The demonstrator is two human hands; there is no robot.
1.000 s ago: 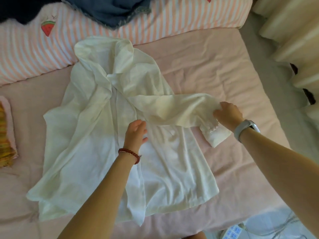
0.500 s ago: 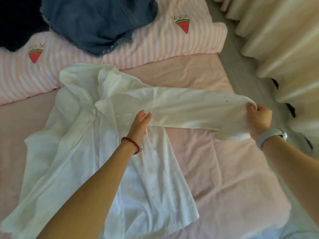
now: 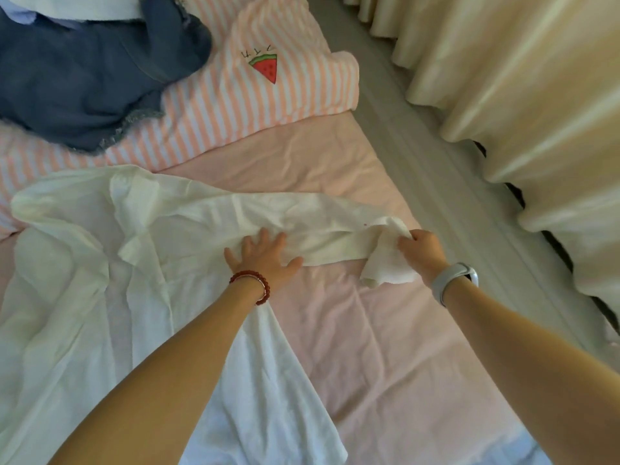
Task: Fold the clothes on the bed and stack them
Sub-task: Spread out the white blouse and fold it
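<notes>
Left hand point(image 3: 265, 260) presses flat, fingers spread, on the white shirt point(image 3: 100, 297). Right hand point(image 3: 423, 254) pinches its sleeve cuff point(image 3: 385, 266) near the bed point(image 3: 385, 347) edge; bare pink sheet lies below.

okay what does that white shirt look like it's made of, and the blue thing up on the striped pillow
White shirt: thin, matte woven fabric, probably cotton or linen; it creases finely and the pink sheet tints through it. Blue garment: heavier and opaque, likely denim, judging by its frayed pale edge and visible seam stitching.

thin, creased white cloth shirt point(image 3: 188, 229)
</notes>
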